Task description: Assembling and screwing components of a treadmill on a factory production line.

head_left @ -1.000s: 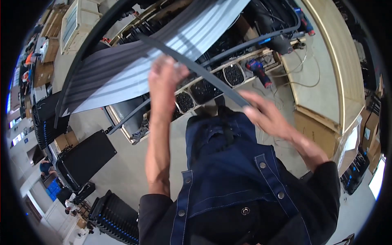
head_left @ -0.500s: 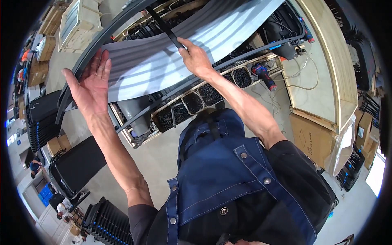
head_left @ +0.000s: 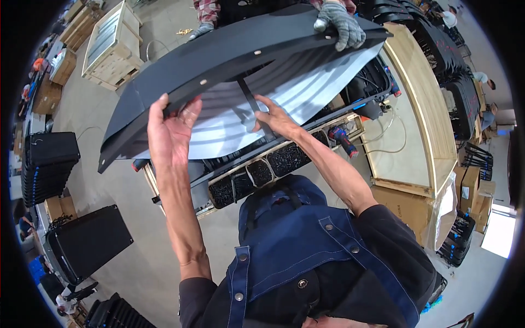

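Note:
A large curved dark grey panel (head_left: 180, 60) is tilted up in front of me, its near rim toward me. My left hand (head_left: 174, 128) holds that rim, thumb on the outer side and fingers behind it. Below the panel's arch, my right hand (head_left: 276, 119) has thumb and fingers around a narrow black bar (head_left: 249, 95); part of the grip is hidden. A ribbed light grey sheet (head_left: 311, 82) spreads behind the bar. A co-worker's gloved hand (head_left: 340, 27) rests on the panel's far right edge, and another gloved hand (head_left: 202, 30) is at its far left.
Bins of small black parts (head_left: 260, 170) line the near side of the workbench. A red and blue power drill (head_left: 343, 141) lies right of them. A wooden frame (head_left: 421, 98) stands at the right, a wooden crate (head_left: 112, 44) at the far left, stacked black panels (head_left: 50, 161) at the left.
More of the dark panel's outer face now shows, and the co-worker's gloved hands have come into view. Both my hands sit lower and further right in the picture; the view has shifted.

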`<control>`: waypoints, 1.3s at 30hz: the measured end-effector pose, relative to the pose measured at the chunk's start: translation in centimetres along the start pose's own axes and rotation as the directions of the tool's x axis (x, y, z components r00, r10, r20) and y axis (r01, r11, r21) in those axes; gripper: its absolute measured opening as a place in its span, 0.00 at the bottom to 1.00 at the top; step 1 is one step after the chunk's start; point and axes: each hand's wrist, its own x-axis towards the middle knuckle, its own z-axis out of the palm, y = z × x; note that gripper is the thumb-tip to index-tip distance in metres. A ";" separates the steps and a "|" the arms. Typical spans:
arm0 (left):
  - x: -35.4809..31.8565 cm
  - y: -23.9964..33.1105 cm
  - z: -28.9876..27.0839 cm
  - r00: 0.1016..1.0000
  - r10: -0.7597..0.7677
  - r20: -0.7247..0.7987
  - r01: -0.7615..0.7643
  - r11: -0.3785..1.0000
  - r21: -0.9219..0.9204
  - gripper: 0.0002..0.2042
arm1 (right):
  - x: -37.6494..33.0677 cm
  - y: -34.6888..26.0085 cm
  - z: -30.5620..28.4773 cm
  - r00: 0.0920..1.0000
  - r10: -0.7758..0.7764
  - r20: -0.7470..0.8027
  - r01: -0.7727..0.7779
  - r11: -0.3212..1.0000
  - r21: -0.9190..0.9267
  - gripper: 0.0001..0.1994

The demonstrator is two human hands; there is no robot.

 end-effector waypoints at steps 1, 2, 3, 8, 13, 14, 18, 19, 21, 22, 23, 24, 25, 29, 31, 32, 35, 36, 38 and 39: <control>-0.4 -0.4 -0.6 1.000 0.004 -0.005 -0.004 1.000 -0.005 0.18 | -0.3 -0.5 0.1 0.999 0.009 0.034 -0.009 1.000 -0.012 0.31; -0.7 -0.9 -1.1 1.000 0.007 -0.008 -0.007 1.000 -0.006 0.18 | -0.3 -0.9 0.1 0.998 0.017 0.065 -0.015 1.000 -0.019 0.30; -1.3 -1.6 -1.3 0.999 0.019 -0.034 -0.019 1.000 -0.001 0.18 | 0.0 -1.0 -0.1 0.995 0.039 0.088 -0.038 0.999 -0.020 0.29; -2.6 -5.0 -2.4 0.996 0.054 -0.075 -0.056 0.998 -0.023 0.14 | 0.5 0.0 -0.6 0.992 0.076 0.104 -0.084 0.993 0.078 0.28; -4.5 -9.0 -5.3 0.947 0.011 -0.321 -0.057 0.989 -0.135 0.05 | 1.1 0.0 -0.3 0.984 0.129 0.126 -0.148 0.976 0.159 0.12; -4.8 -9.8 -6.1 0.947 0.001 -0.320 -0.056 0.985 -0.163 0.04 | 0.9 0.2 -0.4 0.981 0.128 0.143 -0.150 0.976 0.155 0.08; -4.8 -11.4 -6.7 0.958 0.031 -0.287 -0.087 0.979 -0.184 0.05 | 1.4 1.5 -0.6 0.989 0.070 0.132 -0.089 0.986 0.141 0.09; -5.0 -11.6 -7.1 0.951 0.025 -0.307 -0.075 0.985 -0.152 0.05 | 1.3 1.8 -0.6 0.988 0.072 0.137 -0.092 0.985 0.148 0.09; -5.1 -12.3 -7.4 0.943 0.008 -0.332 -0.062 0.987 -0.151 0.05 | 1.3 2.7 -0.6 0.994 0.056 0.095 -0.067 0.991 0.113 0.09; -4.8 -12.5 -7.2 0.937 -0.005 -0.349 -0.054 0.986 -0.159 0.06 | 1.6 3.2 -0.9 0.997 0.041 0.071 -0.047 0.995 0.092 0.09; -4.9 -12.6 -6.8 0.937 -0.003 -0.349 -0.055 0.986 -0.156 0.06 | 1.6 3.9 -1.0 0.997 0.038 0.071 -0.045 0.995 0.094 0.09; -5.0 -12.7 -6.4 0.944 -0.004 -0.329 -0.065 0.978 -0.198 0.07 | 1.5 4.6 -1.2 0.990 -0.135 -0.036 0.126 0.974 -0.186 0.10; -5.4 -12.9 -6.0 0.947 0.011 -0.320 -0.093 0.966 -0.242 0.08 | 1.7 4.8 -1.4 0.940 -0.333 -0.070 0.265 0.846 -0.463 0.12; -6.5 -14.7 -6.9 0.910 0.064 -0.410 -0.186 0.946 -0.265 0.11 | -4.0 2.8 -11.7 0.983 0.071 0.171 -0.138 0.894 0.426 0.21; -7.2 -15.3 -7.2 0.883 0.082 -0.462 -0.218 0.943 -0.251 0.12 | -7.2 2.5 -18.9 0.994 0.050 -0.098 0.029 0.738 0.674 0.24; -7.3 -15.7 -7.2 0.873 0.070 -0.483 -0.206 0.950 -0.234 0.14 | -7.8 2.9 -22.5 0.976 -0.043 -0.214 0.196 0.603 0.773 0.22; -6.6 -17.1 -7.1 0.819 0.082 -0.568 -0.233 0.952 -0.198 0.19 | -5.9 5.1 -32.8 0.823 0.256 -0.507 0.243 0.648 0.721 0.17; -6.2 -17.5 -6.9 0.756 0.026 -0.654 -0.197 0.962 -0.190 0.20 | -5.5 4.3 -33.8 0.806 0.302 -0.509 0.179 0.695 0.697 0.17; -6.8 -18.6 -8.9 0.738 0.108 -0.666 -0.149 0.989 -0.005 0.18 | -5.5 5.5 -35.8 0.790 0.307 -0.531 -0.029 0.884 0.467 0.17; -6.7 -18.5 -9.0 0.726 0.142 -0.672 -0.142 0.988 0.056 0.18 | -5.8 5.9 -36.3 0.801 0.267 -0.536 -0.023 0.908 0.419 0.20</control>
